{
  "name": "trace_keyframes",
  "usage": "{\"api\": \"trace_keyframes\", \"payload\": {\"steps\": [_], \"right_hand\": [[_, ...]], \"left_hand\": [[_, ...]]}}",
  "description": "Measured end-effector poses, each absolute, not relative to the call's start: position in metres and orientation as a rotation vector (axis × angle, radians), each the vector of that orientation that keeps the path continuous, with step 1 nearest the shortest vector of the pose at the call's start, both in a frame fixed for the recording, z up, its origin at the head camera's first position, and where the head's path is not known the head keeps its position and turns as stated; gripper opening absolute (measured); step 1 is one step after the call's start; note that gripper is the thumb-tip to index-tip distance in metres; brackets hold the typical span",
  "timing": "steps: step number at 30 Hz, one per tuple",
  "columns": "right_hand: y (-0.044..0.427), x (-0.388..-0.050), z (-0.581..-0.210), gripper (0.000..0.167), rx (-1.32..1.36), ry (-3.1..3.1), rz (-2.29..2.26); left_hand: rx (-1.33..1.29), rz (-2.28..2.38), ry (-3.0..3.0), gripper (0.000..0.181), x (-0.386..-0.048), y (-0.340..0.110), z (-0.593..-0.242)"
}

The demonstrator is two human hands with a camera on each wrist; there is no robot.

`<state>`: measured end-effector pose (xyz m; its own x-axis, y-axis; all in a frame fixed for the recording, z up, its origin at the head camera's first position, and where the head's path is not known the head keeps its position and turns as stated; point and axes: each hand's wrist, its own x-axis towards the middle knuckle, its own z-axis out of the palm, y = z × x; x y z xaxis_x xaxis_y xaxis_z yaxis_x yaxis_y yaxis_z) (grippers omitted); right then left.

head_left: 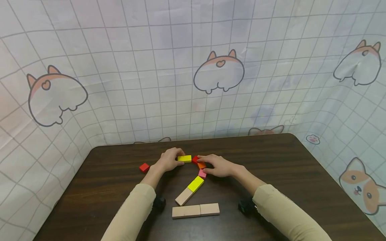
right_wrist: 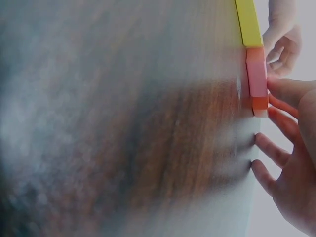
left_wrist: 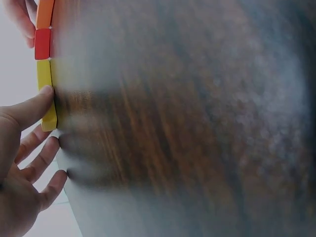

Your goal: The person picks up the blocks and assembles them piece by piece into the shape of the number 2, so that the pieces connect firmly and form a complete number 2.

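Several small blocks form a curved row on the dark table. My left hand (head_left: pixel 169 160) pinches the far yellow block (head_left: pixel 185 159), its thumb (left_wrist: pixel 37 109) on the near side and fingers behind. Beside that block come a red block (head_left: pixel 195 159), an orange block (head_left: pixel 201 165) and a pink block (head_left: pixel 202 174). On the outer side of this bend, my right hand (head_left: pixel 221 166) touches the row with spread fingers. Its index finger reaches the red block and its thumb meets the pink block. A second yellow block (head_left: pixel 196 184) and a plain wooden block (head_left: pixel 184 196) continue the row toward me.
Two plain wooden blocks (head_left: pixel 186 211) lie end to end nearer me. A loose red block (head_left: pixel 144 167) sits left of my left hand. Behind the brown wooden table (head_left: pixel 259 150) hangs a white gridded cloth (head_left: pixel 144 100) with corgi drawings.
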<state>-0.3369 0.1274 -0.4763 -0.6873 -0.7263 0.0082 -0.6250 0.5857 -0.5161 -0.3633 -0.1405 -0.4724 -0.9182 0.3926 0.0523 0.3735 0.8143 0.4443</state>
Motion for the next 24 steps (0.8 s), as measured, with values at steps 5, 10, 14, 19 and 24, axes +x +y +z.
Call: {"api": "trace_keyframes", "payload": {"steps": [5,10,14,19,24], "right_hand": [[0.126,-0.336,-0.475,0.051,-1.145,2.605,-0.744],[0.127,-0.336,-0.475,0.051,-1.150,2.606,-0.742],[0.127,-0.336,-0.476,0.051,-1.147,2.612,-0.741],[0.126,-0.335,-0.476,0.051,-1.143,2.614,-0.741],[0.127,-0.337,-0.477,0.051,-1.157,2.619,-0.736]], "left_hand": [[0.630,0.717,2.947,0.031,-0.362,-0.142,-0.473],[0.621,0.766,2.924,0.038,-0.358,-0.144,-0.470],[0.615,0.800,2.921,0.039,-0.354,-0.149,-0.468],[0.622,0.833,2.939,0.039,-0.348,-0.162,-0.464],[0.637,0.896,2.955,0.040,-0.342,-0.180,-0.459]]}}
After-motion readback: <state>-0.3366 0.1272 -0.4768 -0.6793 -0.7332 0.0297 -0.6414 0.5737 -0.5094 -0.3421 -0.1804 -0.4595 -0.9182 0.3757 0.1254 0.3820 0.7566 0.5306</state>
